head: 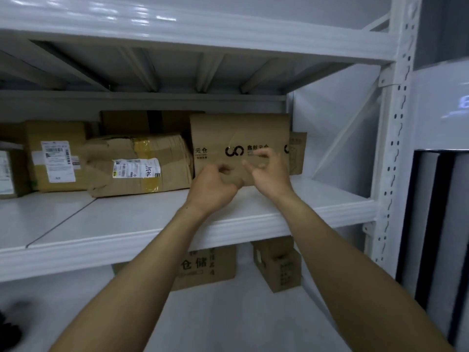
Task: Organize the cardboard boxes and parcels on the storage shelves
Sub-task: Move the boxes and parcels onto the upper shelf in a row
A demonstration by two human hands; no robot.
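Step, likely: seating box (238,133) at right end of middle shelf (152,224), tight against crushed parcel (137,163). Left hand (213,186) and right hand (269,174) at box's lower front, fingers curled; blur hides whether they pinch cardboard or only touch.

Next move calls for squaring box, pushing it back.

Writing: looped black logo and "云仓" on box; "仓储" on lower box (203,265); barcode labels unreadable.
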